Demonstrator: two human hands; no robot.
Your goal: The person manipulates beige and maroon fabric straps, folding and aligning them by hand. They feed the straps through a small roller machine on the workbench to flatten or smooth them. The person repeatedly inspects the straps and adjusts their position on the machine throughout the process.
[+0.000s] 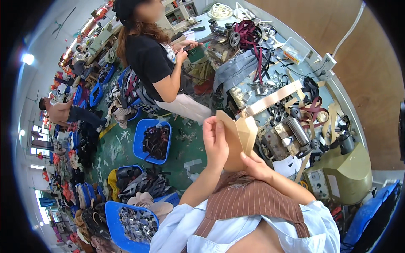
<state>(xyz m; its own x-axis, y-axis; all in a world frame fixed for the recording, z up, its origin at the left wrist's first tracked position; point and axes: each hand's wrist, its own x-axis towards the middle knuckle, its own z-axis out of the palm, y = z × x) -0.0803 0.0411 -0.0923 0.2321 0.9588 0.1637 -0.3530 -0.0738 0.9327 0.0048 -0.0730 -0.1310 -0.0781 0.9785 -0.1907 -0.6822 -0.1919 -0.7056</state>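
Between my two hands is a folded tan strip (233, 137), wide and flat, with paler layers showing at its upper right. My left hand (216, 141) grips it along the left edge, thumb in front. Lower down, my right hand (255, 166) pinches its right side. Whether it is cloth or leather I cannot tell. Just behind it, a long beige band (272, 100) slants across the workbench; whether the two join is hidden. A brown striped apron (253, 198) lies below my hands.
An olive-green machine (346, 177) stands at the right of the littered workbench. Loose straps (247, 33) and a clear plastic box (294, 51) lie farther back. A co-worker (147, 59) stands at the left, holding a dark strip. Blue bins (136, 145) stand on the green floor.
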